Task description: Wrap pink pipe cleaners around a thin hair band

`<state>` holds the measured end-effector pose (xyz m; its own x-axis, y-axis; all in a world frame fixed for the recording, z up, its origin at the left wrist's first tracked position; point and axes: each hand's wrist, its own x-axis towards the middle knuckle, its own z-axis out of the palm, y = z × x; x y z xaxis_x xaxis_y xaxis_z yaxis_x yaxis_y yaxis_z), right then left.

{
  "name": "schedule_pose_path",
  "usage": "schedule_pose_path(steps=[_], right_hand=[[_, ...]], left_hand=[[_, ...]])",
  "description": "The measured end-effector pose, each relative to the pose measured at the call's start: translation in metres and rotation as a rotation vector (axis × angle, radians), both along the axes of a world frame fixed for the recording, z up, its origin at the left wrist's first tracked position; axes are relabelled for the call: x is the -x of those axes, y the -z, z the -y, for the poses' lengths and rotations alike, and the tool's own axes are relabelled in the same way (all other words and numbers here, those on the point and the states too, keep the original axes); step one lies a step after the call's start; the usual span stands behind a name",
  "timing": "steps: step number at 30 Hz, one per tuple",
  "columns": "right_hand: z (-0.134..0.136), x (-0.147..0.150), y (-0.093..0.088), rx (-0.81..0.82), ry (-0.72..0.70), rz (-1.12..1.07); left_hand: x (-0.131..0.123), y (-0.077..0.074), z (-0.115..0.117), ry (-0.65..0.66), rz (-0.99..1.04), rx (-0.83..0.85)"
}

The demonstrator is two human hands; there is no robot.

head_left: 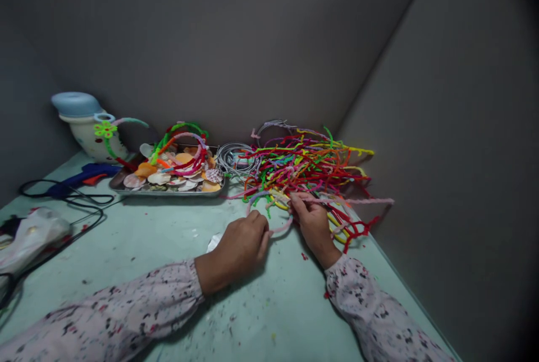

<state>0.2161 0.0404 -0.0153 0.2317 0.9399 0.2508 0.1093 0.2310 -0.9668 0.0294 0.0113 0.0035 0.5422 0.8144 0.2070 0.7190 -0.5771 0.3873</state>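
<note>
My left hand [244,244] is closed, its fingers pinching the near left side of a curved loop wound in pale pink, lilac and blue fuzzy pipe cleaner [282,231]. My right hand [312,224] pinches at the right side of this loop. From its fingertips a pale pink pipe cleaner [366,201] stretches out to the right, its far end loose. Parts of the loop are hidden behind my fingers. Just beyond both hands lies a tangled heap of colourful pipe cleaners [303,168], with several yellow and red pieces under my right hand.
A metal tray [168,193] holds seashells, with pipe-cleaner-wrapped hoops [185,136] on top. Beside it lies coiled grey wire [236,159]. At left are a white bottle with blue lid [88,132], a blue glue gun [80,178], its black cable [101,216] and a plastic bag [36,238]. Grey walls border the table.
</note>
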Motion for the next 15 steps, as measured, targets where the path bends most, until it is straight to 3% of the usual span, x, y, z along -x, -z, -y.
schedule_pose_path(steps=[6, 12, 15], right_hand=[[0.005, 0.003, -0.004, -0.111, -0.003, 0.063], [0.008, 0.006, -0.006, -0.067, -0.082, 0.068], [0.003, 0.005, 0.000, -0.014, -0.060, -0.038]], left_hand=[[0.004, -0.001, -0.004, -0.039, 0.161, -0.024], [0.006, -0.001, -0.011, -0.066, 0.333, -0.181], [0.007, 0.000, -0.014, -0.062, 0.421, -0.199]])
